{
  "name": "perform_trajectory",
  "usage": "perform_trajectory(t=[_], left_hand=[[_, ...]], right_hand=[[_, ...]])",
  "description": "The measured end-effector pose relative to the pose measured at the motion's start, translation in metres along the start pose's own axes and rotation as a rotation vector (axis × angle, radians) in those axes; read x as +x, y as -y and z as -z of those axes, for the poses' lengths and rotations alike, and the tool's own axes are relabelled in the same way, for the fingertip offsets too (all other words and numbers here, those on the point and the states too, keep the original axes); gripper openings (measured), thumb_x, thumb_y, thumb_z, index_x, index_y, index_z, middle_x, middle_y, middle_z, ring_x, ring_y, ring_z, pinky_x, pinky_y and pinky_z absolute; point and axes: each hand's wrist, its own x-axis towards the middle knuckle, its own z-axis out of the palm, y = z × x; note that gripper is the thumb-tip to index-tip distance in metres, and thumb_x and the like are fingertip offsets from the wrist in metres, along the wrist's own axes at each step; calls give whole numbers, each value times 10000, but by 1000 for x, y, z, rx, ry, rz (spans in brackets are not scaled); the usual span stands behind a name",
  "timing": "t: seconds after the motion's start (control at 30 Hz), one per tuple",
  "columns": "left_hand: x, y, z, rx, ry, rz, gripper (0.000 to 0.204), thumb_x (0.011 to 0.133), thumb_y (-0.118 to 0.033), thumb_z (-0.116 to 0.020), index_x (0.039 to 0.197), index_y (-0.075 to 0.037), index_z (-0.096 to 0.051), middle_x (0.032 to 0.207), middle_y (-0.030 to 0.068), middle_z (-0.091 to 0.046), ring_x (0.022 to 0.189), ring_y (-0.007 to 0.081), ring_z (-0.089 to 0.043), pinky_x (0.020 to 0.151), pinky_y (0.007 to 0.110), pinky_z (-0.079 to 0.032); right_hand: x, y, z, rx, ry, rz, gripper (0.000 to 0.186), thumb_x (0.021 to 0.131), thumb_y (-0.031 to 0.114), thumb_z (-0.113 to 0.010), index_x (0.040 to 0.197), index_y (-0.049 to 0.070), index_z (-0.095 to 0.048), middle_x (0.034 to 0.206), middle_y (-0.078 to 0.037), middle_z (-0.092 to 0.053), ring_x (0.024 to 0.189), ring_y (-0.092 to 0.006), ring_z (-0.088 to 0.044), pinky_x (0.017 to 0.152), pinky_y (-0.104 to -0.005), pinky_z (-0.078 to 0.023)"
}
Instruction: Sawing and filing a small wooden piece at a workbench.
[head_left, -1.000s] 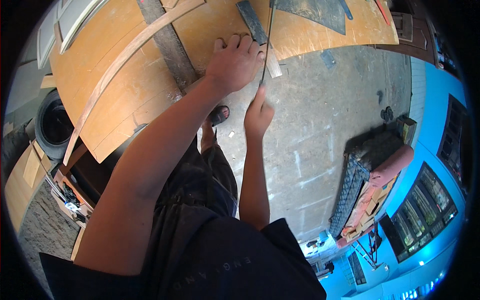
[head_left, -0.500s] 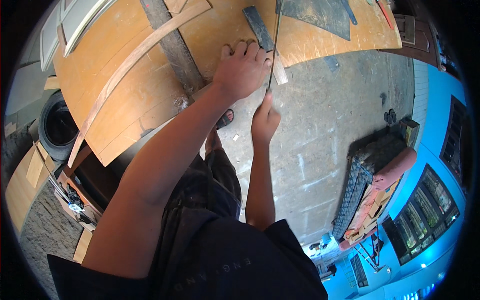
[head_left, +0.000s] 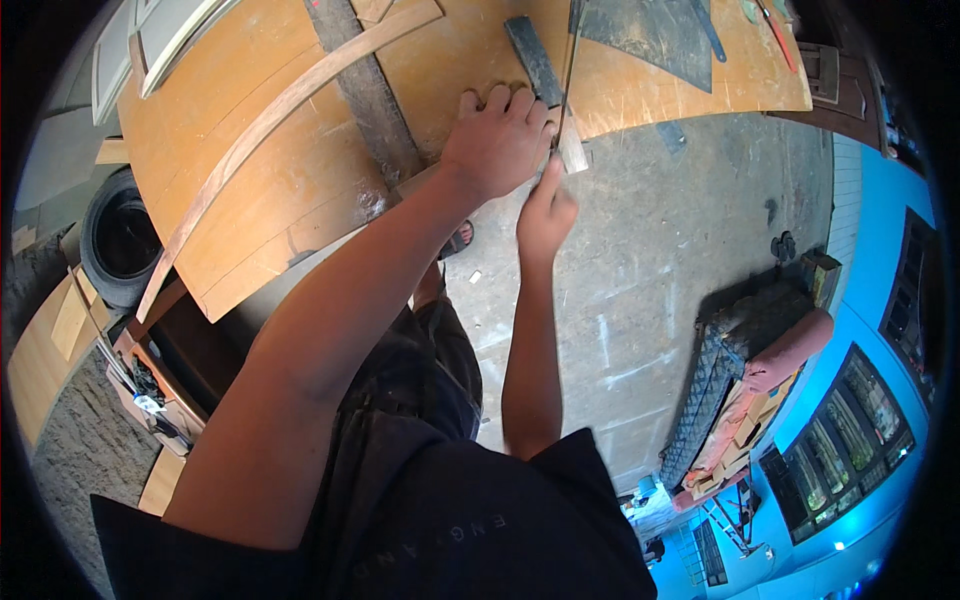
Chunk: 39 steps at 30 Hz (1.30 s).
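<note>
My left hand [head_left: 498, 145] presses down at the table's near edge, its fingers curled over a short wooden strip [head_left: 574, 150]. The strip's pale end juts past the edge, just right of my knuckles. My right hand [head_left: 546, 215] is closed around the near end of a long thin saw [head_left: 567, 90], seen almost edge-on. Its blade runs away from me across the strip, close to my left fingertips. The saw's handle is hidden inside my fist, and its teeth cannot be made out.
On the orange-brown tabletop [head_left: 260, 200] lie a curved wooden strip [head_left: 255, 125], a dark plank [head_left: 370, 95], a dark narrow block [head_left: 533, 60] and a dark pointed sheet [head_left: 655, 40]. A tyre [head_left: 120, 238] stands left. A sandalled foot [head_left: 458, 238] shows below the edge.
My right hand has pushed the saw forward, bringing the fist closer to the wooden strip. My left hand keeps its hold on the strip. The whole view has shifted slightly.
</note>
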Motion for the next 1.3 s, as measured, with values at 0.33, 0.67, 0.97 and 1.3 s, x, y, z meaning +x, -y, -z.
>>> perform_trajectory(t=[0.33,0.67,0.97,1.3], left_hand=[[-4,5,1,20,-24,-2,257,957,-338,-547,966,-94,-628,967,77,-572,972,264,-550,827,530,-425],[2,4,0,49,-54,-7,262,935,-350,-563,933,-98,-634,941,59,-573,951,255,-555,771,499,-419],[-2,-4,-6,25,-9,-3,267,934,-361,-564,925,-104,-637,952,57,-567,945,246,-551,774,507,-420],[-5,2,1,24,-35,10,239,936,-337,-576,931,-103,-626,940,65,-558,937,248,-551,773,489,-435]], right_hand=[[-96,-22,36,-152,27,-281,582,1068,305,-468,627,-75,-476,502,-64,-397,495,-98,-375,468,-387,-262],[-130,-28,46,-88,-12,-355,576,1071,286,-450,595,-37,-477,483,-32,-398,501,-97,-379,455,-372,-269],[15,10,4,24,19,-13,660,1077,392,-440,576,-36,-388,515,10,-351,498,-95,-336,470,-350,-270],[-153,-33,72,47,89,-383,593,1079,376,-432,561,92,-380,497,59,-350,475,-37,-335,445,-286,-238]])
